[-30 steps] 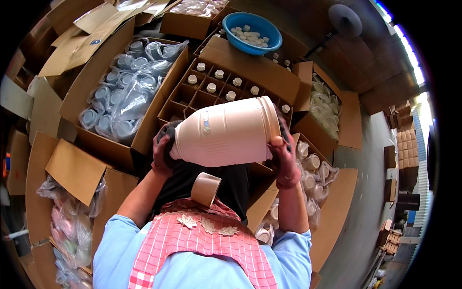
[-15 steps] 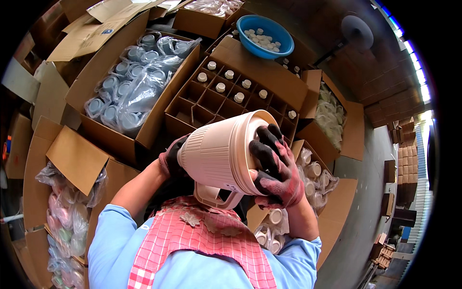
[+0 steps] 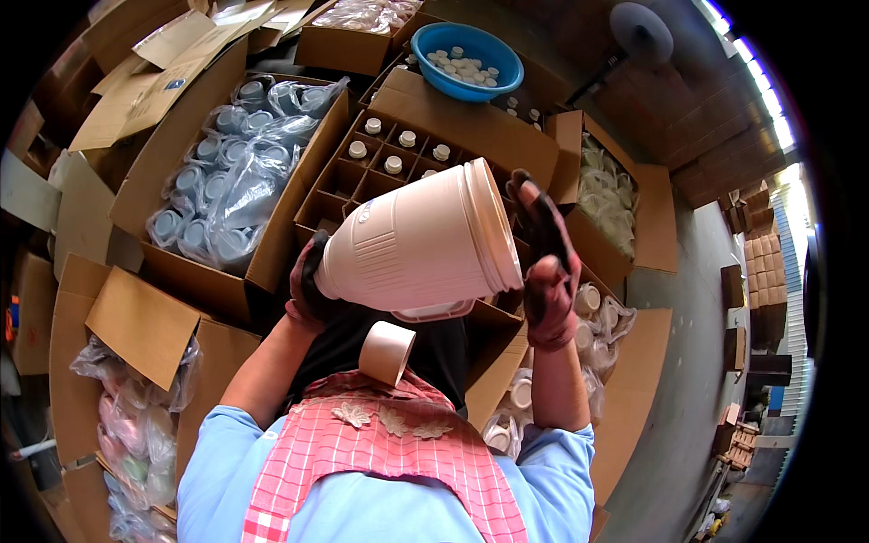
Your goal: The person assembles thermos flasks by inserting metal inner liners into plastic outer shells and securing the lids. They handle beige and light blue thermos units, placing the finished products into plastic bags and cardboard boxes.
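Observation:
A cream plastic jug with ribbed sides lies tilted across in front of my chest, its wide rim facing right. Wrapped round its narrow end is my left hand, in a dark and pink glove. My right hand, gloved alike, is beside the wide rim with its fingers stretched out, holding nothing. Whether it touches the rim is unclear. Under the jug shows part of its handle. A short cream cup-like piece is above my lap, just over the apron; I cannot tell whether it rests there.
Beyond the jug stands a divided carton with white-capped bottles. A blue basin of white caps sits behind it. At left, a carton holds bagged grey-blue pieces. Cartons of wrapped pieces stand right; a fan is farther back.
My right hand has come off the jug's wide end and opened. The jug has turned and shifted slightly left, its wide end lifting. The cup-like piece now shows above my lap.

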